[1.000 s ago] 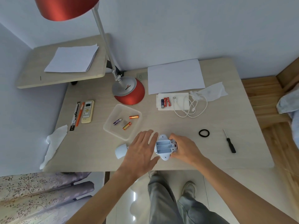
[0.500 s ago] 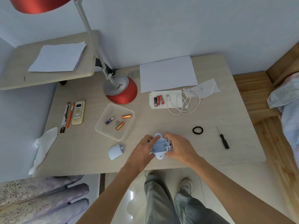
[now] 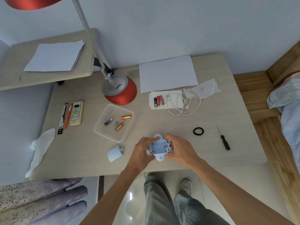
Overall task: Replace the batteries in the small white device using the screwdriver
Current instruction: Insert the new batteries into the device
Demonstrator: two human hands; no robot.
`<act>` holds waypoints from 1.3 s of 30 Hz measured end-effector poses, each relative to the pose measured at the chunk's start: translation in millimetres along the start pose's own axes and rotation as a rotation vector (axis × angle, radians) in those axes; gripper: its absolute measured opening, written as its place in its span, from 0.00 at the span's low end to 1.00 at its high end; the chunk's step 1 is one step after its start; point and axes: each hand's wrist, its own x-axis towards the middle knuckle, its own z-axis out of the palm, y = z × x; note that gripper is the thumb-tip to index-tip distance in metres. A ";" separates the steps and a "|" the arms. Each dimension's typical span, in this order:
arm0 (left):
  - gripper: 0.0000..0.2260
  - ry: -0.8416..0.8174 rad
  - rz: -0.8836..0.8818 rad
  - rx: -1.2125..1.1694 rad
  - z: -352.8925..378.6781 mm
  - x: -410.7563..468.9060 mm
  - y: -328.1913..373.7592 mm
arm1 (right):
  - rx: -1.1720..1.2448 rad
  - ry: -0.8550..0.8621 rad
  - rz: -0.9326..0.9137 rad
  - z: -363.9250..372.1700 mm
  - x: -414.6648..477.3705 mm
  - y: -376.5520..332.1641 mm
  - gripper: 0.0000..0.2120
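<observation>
The small white device lies near the table's front edge with its battery bay open and empty. My left hand grips its left side and my right hand grips its right side. The removed battery cover rests on the table to the left. Three batteries lie in a clear tray behind the cover. Three more batteries sit on a white sheet farther back. The black-handled screwdriver lies apart at the right, beside a black ring.
A red lamp base stands at the back, its arm rising overhead. A white cable, paper, tissues, a remote and pens lie around. A side shelf overhangs at the left. The table's front edge is close to my hands.
My left hand, open above the table a second ago, has closed on the device's left side. The view has shifted slightly; the right hand stays on the device.
</observation>
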 end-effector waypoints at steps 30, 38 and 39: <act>0.35 -0.093 -0.358 -0.672 5.4 9.4 -4.0 | -0.151 -0.456 0.111 -117.0 58.2 -21.5 0.42; 0.34 -0.103 -0.367 -0.717 7.6 9.1 -6.5 | -0.252 -0.204 0.057 -129.8 167.3 -56.4 0.31; 0.34 -0.100 -0.366 -0.723 8.6 8.8 -7.4 | -0.262 -0.180 0.064 -123.4 175.5 -56.5 0.34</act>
